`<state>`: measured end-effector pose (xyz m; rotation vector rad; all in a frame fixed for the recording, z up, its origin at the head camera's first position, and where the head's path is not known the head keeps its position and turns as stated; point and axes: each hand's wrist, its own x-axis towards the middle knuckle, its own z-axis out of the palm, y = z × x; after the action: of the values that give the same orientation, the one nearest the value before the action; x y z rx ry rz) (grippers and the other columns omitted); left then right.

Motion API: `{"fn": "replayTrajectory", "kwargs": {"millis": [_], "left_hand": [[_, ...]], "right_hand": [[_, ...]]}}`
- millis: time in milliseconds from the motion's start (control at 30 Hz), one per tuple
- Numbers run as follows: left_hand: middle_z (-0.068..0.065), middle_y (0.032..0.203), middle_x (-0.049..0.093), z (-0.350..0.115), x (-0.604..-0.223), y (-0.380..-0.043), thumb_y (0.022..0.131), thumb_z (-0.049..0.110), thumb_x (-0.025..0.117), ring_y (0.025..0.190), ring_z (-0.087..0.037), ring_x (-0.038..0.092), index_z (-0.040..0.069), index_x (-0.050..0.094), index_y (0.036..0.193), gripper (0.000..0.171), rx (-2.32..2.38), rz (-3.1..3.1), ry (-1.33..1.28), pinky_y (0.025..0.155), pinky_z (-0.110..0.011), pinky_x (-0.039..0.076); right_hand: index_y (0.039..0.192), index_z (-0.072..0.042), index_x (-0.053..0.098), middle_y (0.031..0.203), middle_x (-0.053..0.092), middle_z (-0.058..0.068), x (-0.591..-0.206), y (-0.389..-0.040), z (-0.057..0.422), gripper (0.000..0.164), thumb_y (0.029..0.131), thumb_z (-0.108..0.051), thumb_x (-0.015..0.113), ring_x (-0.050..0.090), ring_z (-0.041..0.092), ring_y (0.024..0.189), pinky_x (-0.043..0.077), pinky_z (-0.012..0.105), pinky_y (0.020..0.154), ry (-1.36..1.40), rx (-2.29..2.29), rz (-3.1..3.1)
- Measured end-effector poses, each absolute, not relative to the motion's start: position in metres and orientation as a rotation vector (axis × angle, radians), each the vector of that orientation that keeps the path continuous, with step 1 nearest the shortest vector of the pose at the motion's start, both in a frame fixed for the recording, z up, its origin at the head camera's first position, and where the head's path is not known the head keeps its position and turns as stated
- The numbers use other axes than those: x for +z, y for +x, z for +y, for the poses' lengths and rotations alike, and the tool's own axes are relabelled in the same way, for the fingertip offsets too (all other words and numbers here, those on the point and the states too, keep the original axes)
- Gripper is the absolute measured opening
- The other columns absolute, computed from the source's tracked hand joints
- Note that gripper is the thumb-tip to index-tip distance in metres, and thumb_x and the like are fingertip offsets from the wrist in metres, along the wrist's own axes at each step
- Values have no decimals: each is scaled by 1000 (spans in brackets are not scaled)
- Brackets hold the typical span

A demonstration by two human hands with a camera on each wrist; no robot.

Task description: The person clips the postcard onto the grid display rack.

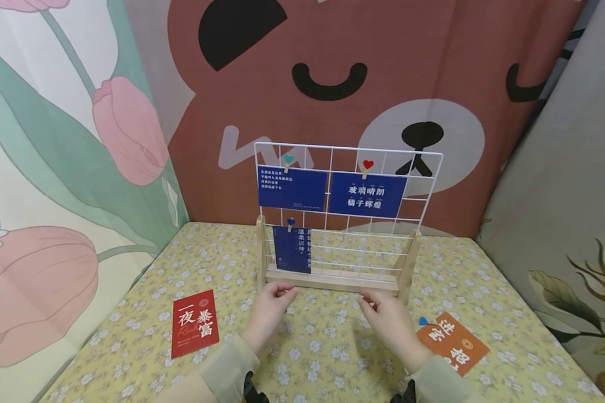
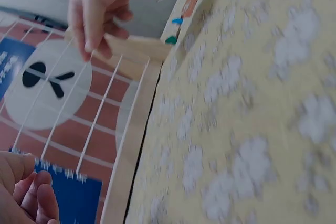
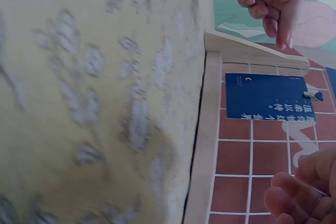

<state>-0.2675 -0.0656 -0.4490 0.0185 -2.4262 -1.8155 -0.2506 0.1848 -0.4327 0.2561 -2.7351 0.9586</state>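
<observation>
One tall blue card (image 1: 288, 254) hangs past the left hand (image 1: 272, 304), farther from the right hand (image 1: 387, 314), fingers loosely bent, empty.

You face a backdrop (image 1: 262, 106) printed with a large red-brown bear, pale muzzle, dark curved eyes. To your left, a hanging (image 1: 131, 134) with pink tulips and green leaves; to your right, a greyish plant-print hanging (image 1: 549, 196). Before you, a yellow floral tablecloth (image 1: 322, 352). Shadows soft.
</observation>
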Motion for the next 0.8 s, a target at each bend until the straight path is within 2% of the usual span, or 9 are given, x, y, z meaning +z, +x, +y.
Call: {"fn": "replayTrajectory", "kwargs": {"millis": [133, 300, 433, 667, 800], "left_hand": [[-4, 85, 59, -84, -455, -264, 93, 25, 65, 70, -19, 54, 7, 67, 105, 21, -1811, -2424, 98, 60, -30, 45], [-6, 91, 60, -107, -459, -255, 94, 27, 63, 77, -22, 55, 6, 64, 112, 28, -1809, -2440, 213, 62, -31, 45], [-6, 95, 61, -126, -460, -252, 94, 29, 63, 82, -24, 57, 5, 64, 115, 32, -1765, -2456, 303, 65, -32, 46], [-12, 110, 58, -165, -469, -246, 96, 26, 60, 96, -28, 56, 2, 56, 126, 39, -1863, -2315, 434, 73, -35, 48], [-14, 115, 55, -190, -473, -246, 98, 24, 57, 87, -25, 55, 3, 53, 129, 38, -1825, -2278, 539, 66, -33, 48]], "right_hand": [[118, -12, 69, 99, 69, 3, -442, -250, 180, 26, 94, -19, 64, 42, 10, 48, 37, 27, 43, 262, 982, -2743], [120, -12, 67, 98, 67, -1, -450, -246, 166, 27, 94, -19, 63, 54, 6, 67, 44, 26, 54, 289, 1060, -2804], [120, -11, 67, 98, 67, -2, -454, -245, 153, 27, 94, -20, 63, 59, 9, 79, 49, 28, 62, 327, 1100, -2817], [121, -10, 66, 102, 68, 1, -462, -245, 139, 28, 95, -20, 62, 62, 14, 85, 51, 31, 66, 388, 1215, -2825], [122, -8, 65, 101, 67, 0, -465, -247, 135, 29, 95, -19, 62, 61, 14, 85, 51, 31, 67, 402, 1300, -2814]]}}
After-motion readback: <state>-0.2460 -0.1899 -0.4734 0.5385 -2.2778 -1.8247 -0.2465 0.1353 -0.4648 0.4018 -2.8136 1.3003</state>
